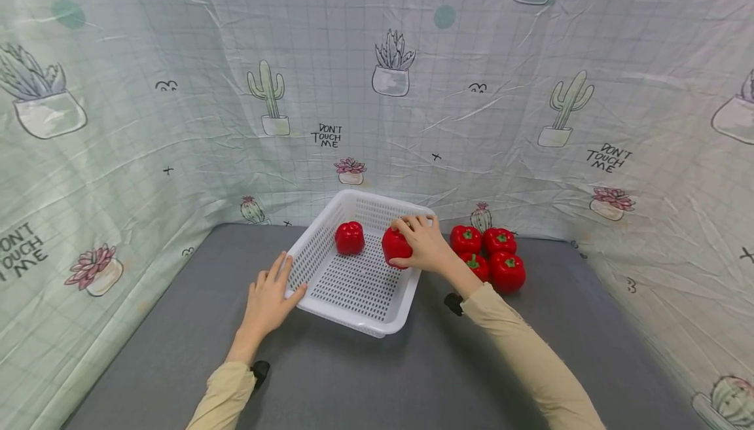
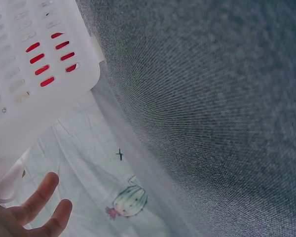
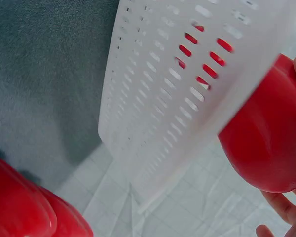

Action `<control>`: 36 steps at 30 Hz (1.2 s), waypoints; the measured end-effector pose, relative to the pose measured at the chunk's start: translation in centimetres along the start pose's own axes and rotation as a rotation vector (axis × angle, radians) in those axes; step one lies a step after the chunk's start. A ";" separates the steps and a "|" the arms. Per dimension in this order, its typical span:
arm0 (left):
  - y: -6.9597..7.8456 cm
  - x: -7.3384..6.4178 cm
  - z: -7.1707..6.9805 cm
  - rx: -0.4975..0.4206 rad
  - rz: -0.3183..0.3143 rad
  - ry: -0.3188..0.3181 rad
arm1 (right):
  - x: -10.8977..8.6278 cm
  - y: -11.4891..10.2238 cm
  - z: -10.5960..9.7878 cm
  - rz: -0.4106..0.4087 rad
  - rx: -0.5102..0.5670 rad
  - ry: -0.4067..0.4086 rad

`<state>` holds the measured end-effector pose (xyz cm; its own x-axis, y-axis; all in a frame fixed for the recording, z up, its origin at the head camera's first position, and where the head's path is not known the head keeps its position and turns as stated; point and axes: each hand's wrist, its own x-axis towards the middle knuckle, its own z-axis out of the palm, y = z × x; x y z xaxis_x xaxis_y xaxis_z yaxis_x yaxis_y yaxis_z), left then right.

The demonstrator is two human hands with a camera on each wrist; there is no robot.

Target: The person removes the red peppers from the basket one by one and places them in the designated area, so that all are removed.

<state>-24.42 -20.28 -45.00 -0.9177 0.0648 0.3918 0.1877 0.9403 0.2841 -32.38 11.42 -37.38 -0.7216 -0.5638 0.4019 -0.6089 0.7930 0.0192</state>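
Note:
My right hand (image 1: 425, 244) grips a red bell pepper (image 1: 396, 247) over the right side of a white perforated plastic basket (image 1: 330, 312). In the right wrist view this pepper (image 3: 266, 133) overlaps the basket rim, with fingertips (image 3: 278, 205) against its underside. Another red bell pepper (image 1: 350, 238) sits inside, toward the back left, and shows red through the wall slots in the left wrist view. My left hand (image 1: 268, 302) rests on the basket's left rim near the front corner, fingers and thumb spread. Two of its fingers (image 2: 42, 195) stretch out past the rim in the left wrist view.
Several red bell peppers (image 1: 499, 240) with green stems stand grouped on the grey tabletop (image 1: 353, 384), right of the basket and beyond my right forearm. A cactus-print cloth (image 1: 330, 89) hangs along the back and both sides.

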 end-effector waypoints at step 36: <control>0.0 0.1 0.0 0.001 0.012 -0.002 | -9.7 2.3 -3.9 -0.038 -0.096 0.143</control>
<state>-24.48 -20.31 -44.93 -0.9160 0.0767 0.3937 0.1985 0.9396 0.2788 -25.49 19.56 -37.71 -0.6398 -0.5608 0.5255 -0.5958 0.7938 0.1216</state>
